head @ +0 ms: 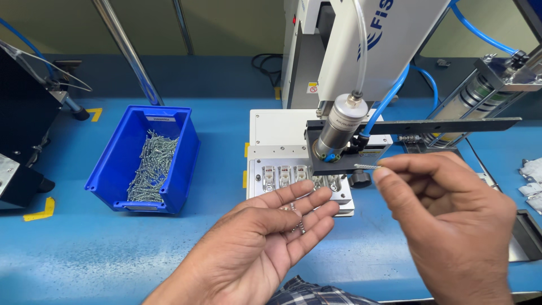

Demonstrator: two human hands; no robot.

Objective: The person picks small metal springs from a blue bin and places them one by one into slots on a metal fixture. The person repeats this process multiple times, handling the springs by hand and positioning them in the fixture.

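My left hand [265,237] lies palm up over the blue bench, fingers half curled, cradling a few small silver screws [296,221]. My right hand [446,220] is raised to the right of it, thumb and forefinger pinching one silver screw [368,166] held sideways, its tip pointing left toward the machine's silver cylinder nozzle [339,127]. Just beyond my left fingertips sits a metal fixture plate [282,175] with several small pockets.
A blue bin [169,121] of many silver screws stands at the left. A white dispensing machine [361,51] with blue hoses rises behind the fixture. A black device [22,130] sits at the far left; white parts [532,181] lie at the right edge.
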